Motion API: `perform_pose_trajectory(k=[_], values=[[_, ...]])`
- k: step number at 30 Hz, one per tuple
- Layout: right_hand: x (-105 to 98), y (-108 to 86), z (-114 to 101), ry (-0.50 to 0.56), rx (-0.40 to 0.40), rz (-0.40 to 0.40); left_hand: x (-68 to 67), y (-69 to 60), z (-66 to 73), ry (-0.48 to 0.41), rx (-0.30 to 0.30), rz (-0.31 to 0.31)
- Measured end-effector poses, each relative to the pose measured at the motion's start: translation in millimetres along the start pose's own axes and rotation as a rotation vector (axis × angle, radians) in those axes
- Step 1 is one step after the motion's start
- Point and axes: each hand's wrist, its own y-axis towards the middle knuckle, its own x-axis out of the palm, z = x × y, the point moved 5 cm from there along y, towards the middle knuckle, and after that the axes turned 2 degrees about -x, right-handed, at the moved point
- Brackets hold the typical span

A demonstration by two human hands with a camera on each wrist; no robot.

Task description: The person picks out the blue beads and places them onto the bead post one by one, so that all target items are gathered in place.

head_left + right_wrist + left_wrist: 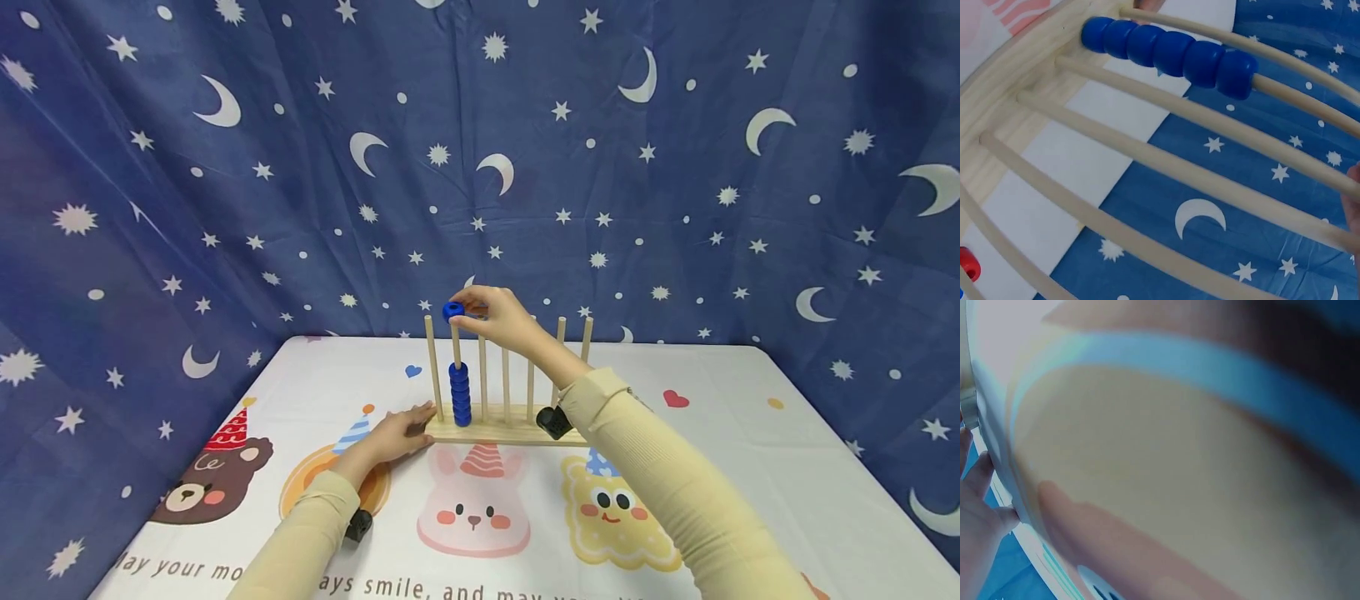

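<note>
At the top of the second peg from the left, my right hand (501, 318) pinches a blue bead (453, 312) between thumb and fingers. The bead sits at the peg's tip, its hole showing. Lower on that peg is a stack of several blue beads (461, 396), also seen close in the right wrist view as blue beads (1174, 52). The pegs stand in a wooden rack (487, 432). My left hand (396, 435) holds the rack's left end, thumb near the front edge. In the left wrist view only part of the left hand (979, 519) shows, fingers spread.
Other wooden pegs (506, 387) rise to the right without beads on their visible parts. A red bead (969, 264) shows at the right wrist view's edge, with a bit of blue below it. The white tablecloth (705, 467) has cartoon prints; a blue starry curtain (420, 183) hangs behind.
</note>
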Motion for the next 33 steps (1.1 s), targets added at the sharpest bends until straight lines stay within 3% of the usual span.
perform_pose_trajectory(k=[8, 23, 33], values=[[-1.1, 0.4, -0.9, -0.042, -0.002, -0.002, -1.9, 2.8, 2.0, -0.011, -0.005, -0.024], [2.8, 2.8, -0.9, -0.151, -0.027, -0.104, -2.4, 3.5, -2.6, -0.016, -0.027, -0.036], [3.6, 1.6, -1.1, -0.160, -0.028, -0.100, -2.6, 2.5, -2.2, -0.021, -0.018, -0.040]])
